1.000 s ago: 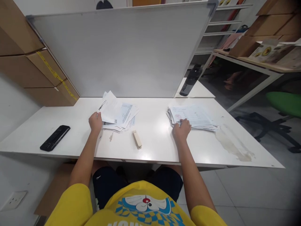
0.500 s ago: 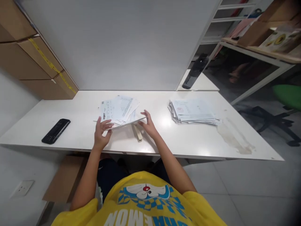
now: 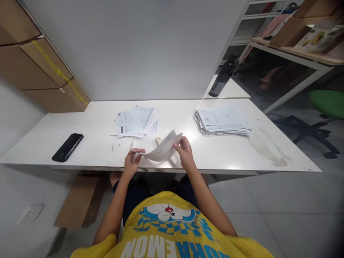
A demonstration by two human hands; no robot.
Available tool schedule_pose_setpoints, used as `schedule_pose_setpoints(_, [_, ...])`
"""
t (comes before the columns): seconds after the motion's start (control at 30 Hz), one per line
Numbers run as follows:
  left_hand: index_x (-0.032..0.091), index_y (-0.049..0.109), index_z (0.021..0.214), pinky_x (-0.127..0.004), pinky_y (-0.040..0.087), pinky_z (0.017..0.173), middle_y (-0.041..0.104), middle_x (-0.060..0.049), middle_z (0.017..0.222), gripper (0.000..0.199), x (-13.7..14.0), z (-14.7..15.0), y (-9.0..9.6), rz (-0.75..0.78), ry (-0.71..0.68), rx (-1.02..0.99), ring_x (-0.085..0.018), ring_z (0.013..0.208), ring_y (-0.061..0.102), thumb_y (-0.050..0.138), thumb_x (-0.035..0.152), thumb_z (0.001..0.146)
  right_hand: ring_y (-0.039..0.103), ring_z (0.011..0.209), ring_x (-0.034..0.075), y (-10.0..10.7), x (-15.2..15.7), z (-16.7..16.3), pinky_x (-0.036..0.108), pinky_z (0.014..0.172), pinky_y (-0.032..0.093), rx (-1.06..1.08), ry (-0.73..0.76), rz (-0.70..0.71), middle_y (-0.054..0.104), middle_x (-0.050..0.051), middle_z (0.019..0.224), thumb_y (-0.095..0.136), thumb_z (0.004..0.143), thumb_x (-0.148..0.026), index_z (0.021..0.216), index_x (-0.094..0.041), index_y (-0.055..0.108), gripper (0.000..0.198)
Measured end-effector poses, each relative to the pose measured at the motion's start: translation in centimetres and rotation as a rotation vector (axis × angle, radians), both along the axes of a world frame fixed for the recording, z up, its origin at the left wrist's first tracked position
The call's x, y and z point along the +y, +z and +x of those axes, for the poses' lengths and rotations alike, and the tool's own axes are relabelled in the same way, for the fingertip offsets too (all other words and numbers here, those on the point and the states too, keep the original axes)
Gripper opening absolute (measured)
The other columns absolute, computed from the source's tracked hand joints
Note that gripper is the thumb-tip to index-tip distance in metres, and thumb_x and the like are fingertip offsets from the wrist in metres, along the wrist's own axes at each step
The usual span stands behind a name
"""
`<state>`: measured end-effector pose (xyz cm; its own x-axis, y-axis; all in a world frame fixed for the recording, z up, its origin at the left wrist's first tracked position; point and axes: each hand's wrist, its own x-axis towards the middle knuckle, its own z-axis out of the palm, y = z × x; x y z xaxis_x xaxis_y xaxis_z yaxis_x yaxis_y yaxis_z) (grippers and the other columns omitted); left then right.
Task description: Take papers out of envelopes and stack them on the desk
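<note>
With noon pointing away from the person, both hands are narrowed in a pinch: the left hand (image 3: 132,162) grips one end of a bent paper (image 3: 159,153) at 9 o'clock, the right hand (image 3: 185,152) its other end at 3 o'clock. The paper is raised over the near edge of the tabletop (image 3: 177,111); whether it is several sheets I cannot tell. Just beyond it, at 12, lies a cream stapler (image 3: 158,140), mostly hidden behind the paper.

At 11 o'clock a fanned-out pile of papers (image 3: 131,123) lies near, its sheets at odd angles. At 2 o'clock is a thicker, tidier stack of papers (image 3: 223,121), with a brownish stain (image 3: 268,148) at 3, just beside it. A black phone (image 3: 67,147) lies at 9, well apart from everything.

Farther out, a big white board (image 3: 142,50) blocks the far side at 12. A dark bottle (image 3: 224,78) stands past its right edge at 1 o'clock, and cardboard boxes (image 3: 40,68) are stacked at 10. A green chair (image 3: 326,104) is off the tabletop toward 3.
</note>
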<state>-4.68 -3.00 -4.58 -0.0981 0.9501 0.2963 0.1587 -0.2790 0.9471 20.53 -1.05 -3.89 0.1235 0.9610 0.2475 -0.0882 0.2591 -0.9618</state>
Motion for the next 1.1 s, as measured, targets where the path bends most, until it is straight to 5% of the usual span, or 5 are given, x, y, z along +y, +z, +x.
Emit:
schedule_pose_setpoints(0.3, [0.021,0.061,0.109,-0.042,0.049,0.098,0.069,-0.008,0.107,0.033,-1.6,0.4,-1.3,-0.106,0.140,0.087,-0.026,0.108,0.064,0.057,0.047,0.090,0.058,0.103,0.022,-1.0,-5.1,1.4,0.035,0.090,0.047,-0.032,-0.133,0.000,0.059,0.006,0.109,0.060,0.088,-0.042,0.114,-0.026,0.051,0.032])
schedule_pose_setpoints(0.57, [0.022,0.042,0.134,-0.043,0.045,0.104,0.057,-0.015,0.134,0.044,-3.6,3.0,-1.3,-0.214,-0.100,0.368,-0.026,0.125,0.056,0.050,0.036,0.094,0.055,0.113,0.025,-4.7,-5.7,3.3,0.040,0.098,0.046,-0.068,-0.210,-0.085,0.056,0.010,0.119,0.060,0.086,-0.044,0.120,-0.024,0.046,0.042])
schedule_pose_setpoints(0.77, [0.020,0.045,0.133,-0.046,0.047,0.101,0.059,-0.017,0.131,0.043,-4.6,4.2,-0.6,-0.266,-0.177,0.371,-0.029,0.122,0.058,0.046,0.040,0.095,0.057,0.110,0.023,-4.7,-7.0,5.2,0.038,0.096,0.046,-0.213,-0.175,-0.112,0.059,0.009,0.117,0.056,0.091,-0.044,0.120,-0.025,0.049,0.036])
schedule_pose_setpoints(0.87, [0.020,0.045,0.134,-0.044,0.047,0.102,0.060,-0.016,0.132,0.045,-5.9,4.1,-0.5,-0.290,-0.180,0.288,-0.028,0.122,0.058,0.047,0.044,0.096,0.060,0.105,0.024,-4.5,-8.4,6.6,0.037,0.092,0.049,-0.256,-0.075,-0.243,0.063,0.009,0.116,0.057,0.090,-0.047,0.121,-0.025,0.051,0.039])
schedule_pose_setpoints(1.1, [0.023,0.051,0.128,-0.040,0.047,0.100,0.065,-0.011,0.126,0.043,-9.2,5.0,-3.8,-0.495,-0.181,0.142,-0.025,0.117,0.061,0.040,0.052,0.098,0.063,0.108,0.027,-4.8,-10.8,8.0,0.037,0.087,0.053,-0.061,0.059,-0.461,0.069,0.008,0.112,0.062,0.084,-0.056,0.116,-0.024,0.056,0.045])
